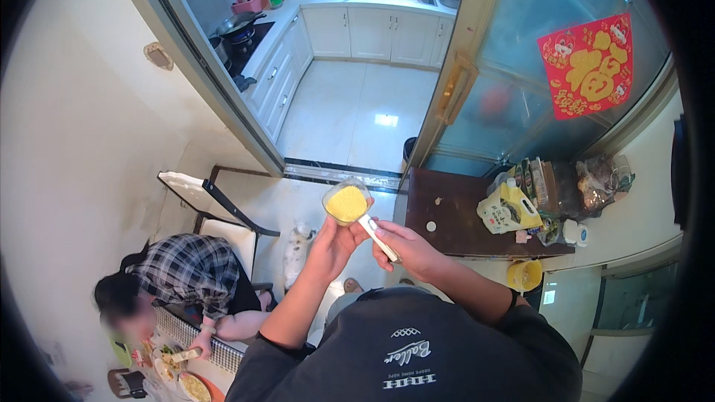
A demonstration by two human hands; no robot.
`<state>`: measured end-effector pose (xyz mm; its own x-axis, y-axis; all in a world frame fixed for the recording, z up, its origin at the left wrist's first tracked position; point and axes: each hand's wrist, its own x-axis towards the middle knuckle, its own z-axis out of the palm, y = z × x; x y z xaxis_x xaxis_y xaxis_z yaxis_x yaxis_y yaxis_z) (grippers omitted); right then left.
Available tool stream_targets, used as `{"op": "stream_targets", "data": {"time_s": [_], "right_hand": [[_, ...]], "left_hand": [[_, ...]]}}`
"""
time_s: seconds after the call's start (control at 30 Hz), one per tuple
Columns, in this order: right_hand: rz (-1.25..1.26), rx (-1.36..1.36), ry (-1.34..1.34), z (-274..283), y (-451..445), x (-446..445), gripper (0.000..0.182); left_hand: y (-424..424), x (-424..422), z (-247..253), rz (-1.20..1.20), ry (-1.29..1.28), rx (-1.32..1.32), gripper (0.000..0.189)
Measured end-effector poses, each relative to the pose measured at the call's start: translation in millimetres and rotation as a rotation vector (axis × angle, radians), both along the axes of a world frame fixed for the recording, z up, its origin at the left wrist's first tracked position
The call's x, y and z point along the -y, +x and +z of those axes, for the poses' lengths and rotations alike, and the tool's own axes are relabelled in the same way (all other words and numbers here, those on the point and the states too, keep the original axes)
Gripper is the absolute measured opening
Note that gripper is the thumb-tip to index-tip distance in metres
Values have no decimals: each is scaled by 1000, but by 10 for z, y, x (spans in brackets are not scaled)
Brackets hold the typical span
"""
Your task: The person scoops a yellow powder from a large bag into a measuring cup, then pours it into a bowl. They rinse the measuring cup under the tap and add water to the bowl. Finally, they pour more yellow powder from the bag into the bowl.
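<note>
A clear measuring scoop or cup [347, 204] with yellow grains in it is held up before me, above the floor near the kitchen doorway. Its pale handle [381, 241] slants down to the right. My left hand [338, 240] supports the cup from below, its fingers around the base. The handle lies in the grip of my right hand [399, 245], with the thumb on top. What exactly the grains are, I cannot tell.
Bags and packets, among them a yellow-white bag [507, 209], stand on a dark brown cabinet [458, 243] at right. A black-and-white animal [296, 254] is on the floor. At lower left a person [184, 273] sits at a table with food plates [195, 386], beside a chair [229, 234].
</note>
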<state>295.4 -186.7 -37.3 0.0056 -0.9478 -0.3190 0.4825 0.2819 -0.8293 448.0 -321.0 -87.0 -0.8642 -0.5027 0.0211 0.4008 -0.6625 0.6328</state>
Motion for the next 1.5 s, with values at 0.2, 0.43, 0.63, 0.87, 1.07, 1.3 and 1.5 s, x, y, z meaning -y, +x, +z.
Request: {"op": "stream_targets", "data": {"time_s": [0.2,0.43,0.63,0.87,1.07,1.3,1.5], "right_hand": [[29,-21,99,-116,5,298,35],[48,-167,113,112,229,753,33],[256,-169,77,-5,120,1050,34],[601,-271,92,-47,11,1278,35],[780,-320,134,-236,-176,1278,34],[850,-365,122,-397,-348,1192,36],[782,-340,105,-354,-602,1203,37]], "left_hand": [[272,225,-134,-9,-147,56,73],[827,259,-510,160,-5,183,76],[1366,-94,-932,301,76,427,70],[1430,-1087,-1096,402,111,687,63],[1005,-1871,-1176,414,55,622,44],[671,-1937,-742,401,-121,543,45],[732,-1749,-458,539,-563,602,39]]}}
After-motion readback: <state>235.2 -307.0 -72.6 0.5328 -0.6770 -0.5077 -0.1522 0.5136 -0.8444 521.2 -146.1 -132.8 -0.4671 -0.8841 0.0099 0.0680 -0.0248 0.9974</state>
